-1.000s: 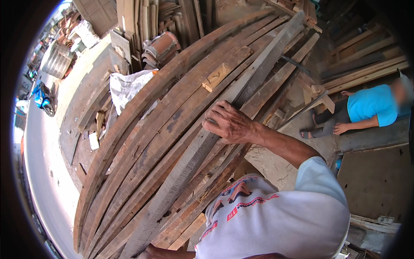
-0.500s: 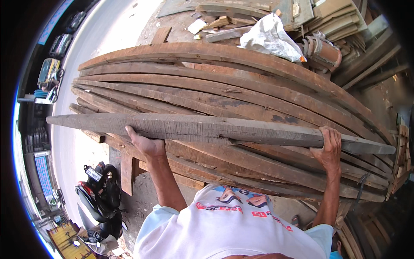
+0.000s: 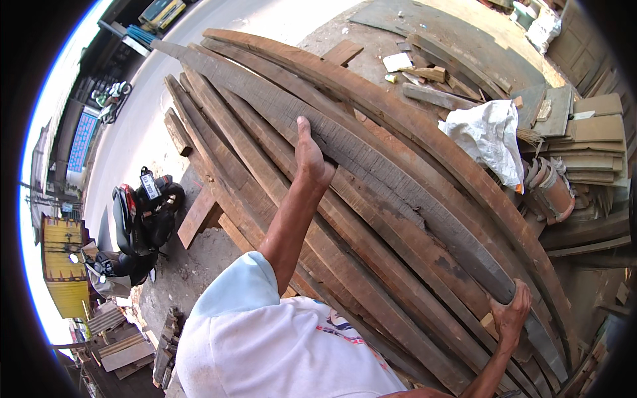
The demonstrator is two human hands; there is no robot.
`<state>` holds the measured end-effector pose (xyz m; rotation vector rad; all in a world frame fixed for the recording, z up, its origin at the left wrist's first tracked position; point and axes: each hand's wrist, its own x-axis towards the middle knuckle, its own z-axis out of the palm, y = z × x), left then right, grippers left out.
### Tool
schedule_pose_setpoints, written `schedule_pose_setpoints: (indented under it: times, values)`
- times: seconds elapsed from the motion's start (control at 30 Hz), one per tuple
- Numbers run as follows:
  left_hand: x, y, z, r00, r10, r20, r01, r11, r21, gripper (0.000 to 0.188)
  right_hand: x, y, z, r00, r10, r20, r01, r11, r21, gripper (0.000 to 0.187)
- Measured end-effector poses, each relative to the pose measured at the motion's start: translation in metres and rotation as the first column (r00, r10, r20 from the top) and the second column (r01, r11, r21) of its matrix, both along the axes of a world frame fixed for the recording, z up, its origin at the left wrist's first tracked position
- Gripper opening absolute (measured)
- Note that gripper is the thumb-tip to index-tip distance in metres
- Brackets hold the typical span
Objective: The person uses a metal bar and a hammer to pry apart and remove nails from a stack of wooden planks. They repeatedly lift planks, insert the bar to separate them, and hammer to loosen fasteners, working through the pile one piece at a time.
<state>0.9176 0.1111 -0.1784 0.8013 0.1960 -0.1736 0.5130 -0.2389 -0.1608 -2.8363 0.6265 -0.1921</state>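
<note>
A long, weathered grey wooden beam (image 3: 368, 162) runs slantwise over the stack of brown beams (image 3: 292, 176), from the far left down to the near right. My left hand (image 3: 312, 159) grips its near edge around the middle of its length, thumb along the top face and fingers hidden beneath. My right hand (image 3: 511, 308) is closed round the beam close to its right end. The beam lies low among the others; I cannot tell whether it rests on them.
A white sack (image 3: 484, 136) and a broken clay-coloured cylinder (image 3: 549, 192) lie beyond the stack at the right. Wood scraps (image 3: 431, 73) litter the ground behind. A parked motorcycle (image 3: 142, 219) stands at the left, beside the road (image 3: 149, 99).
Both hands have carried the grey beam away from my body, toward the far side of the stack. My view has turned, so the beams now slant across it.
</note>
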Motion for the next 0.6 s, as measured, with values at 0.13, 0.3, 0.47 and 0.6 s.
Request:
schedule_pose_setpoints:
  times: [0.13,0.3,0.47,0.6]
  values:
    - [0.023,-0.013,-0.009,0.998,-0.055,-0.008,0.055,0.998,0.01,0.072,0.013,-0.015,-0.004,1.0,0.005,-0.013,-0.004,1.0,0.02,0.069]
    - [0.04,0.013,0.01,0.728,-0.61,-0.312,0.557,0.261,0.789,0.084,0.048,-0.031,-0.031,0.971,-0.04,-0.234,0.024,0.997,-0.068,0.072]
    - [0.058,-0.027,0.028,0.626,-0.779,-0.032,-0.201,-0.201,0.959,0.08,0.062,-0.02,-0.088,0.974,0.035,-0.222,-0.056,0.994,-0.09,0.069]
    - [0.123,-0.11,-0.03,0.436,-0.87,0.231,-0.608,-0.096,0.788,0.086,0.066,0.015,-0.077,0.97,0.006,-0.242,0.02,0.994,0.106,0.071]
